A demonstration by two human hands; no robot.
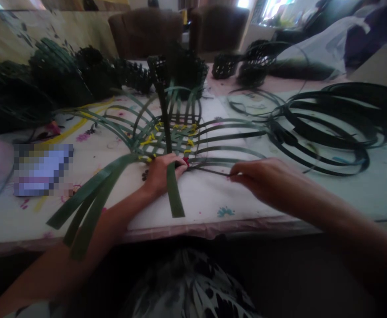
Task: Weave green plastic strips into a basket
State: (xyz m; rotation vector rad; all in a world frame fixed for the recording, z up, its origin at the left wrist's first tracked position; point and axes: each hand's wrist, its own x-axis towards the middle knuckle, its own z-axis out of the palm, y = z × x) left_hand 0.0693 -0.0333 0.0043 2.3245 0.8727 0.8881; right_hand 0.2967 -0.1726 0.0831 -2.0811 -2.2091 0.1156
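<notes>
Your hands worked apart: the left hand was clamped on the near rim of the woven base, crossed by a broad green strip, while the right hand pinched a thin strand that ran out from that rim. The table, under a flowered cover, carried the work. Dark woven baskets lined its far edge. Coils of dark strip lay toward its right edge. The woven base sat near the middle of the near edge, its loose ends splaying outward. Yellow ties dotted its borders; a small red piece showed beside your left thumb.
</notes>
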